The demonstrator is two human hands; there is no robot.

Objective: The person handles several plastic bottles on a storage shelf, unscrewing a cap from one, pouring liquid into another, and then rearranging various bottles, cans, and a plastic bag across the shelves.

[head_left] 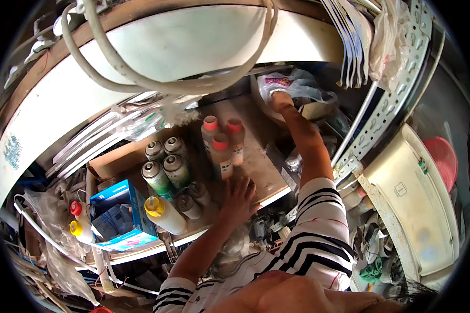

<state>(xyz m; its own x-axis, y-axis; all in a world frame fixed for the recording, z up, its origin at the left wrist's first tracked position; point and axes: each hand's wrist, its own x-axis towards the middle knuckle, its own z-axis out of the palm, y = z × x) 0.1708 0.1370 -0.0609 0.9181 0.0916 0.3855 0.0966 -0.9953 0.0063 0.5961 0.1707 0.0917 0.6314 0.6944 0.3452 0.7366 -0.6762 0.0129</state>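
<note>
My left hand (239, 200) lies with its fingers spread near the front edge of the wooden shelf board (256, 125), holding nothing. Just beyond its fingertips stands a clear bottle with a red cap (221, 156). Two more red-capped bottles (236, 141) stand close behind. My right arm stretches to the back right, where my right hand (282, 100) meets a white plastic bag (297, 86) in an open cardboard box (261, 99). The fingers of that hand are hidden by the bag and the hand itself, so their grip does not show.
Left of the bottles stand several spray cans (159, 177), a yellow-capped white bottle (165, 215) and a blue carton (122, 216). A thick hose (193, 86) hangs over the shelf. A perforated metal post (386, 109) and a cream panel (418, 203) are at the right.
</note>
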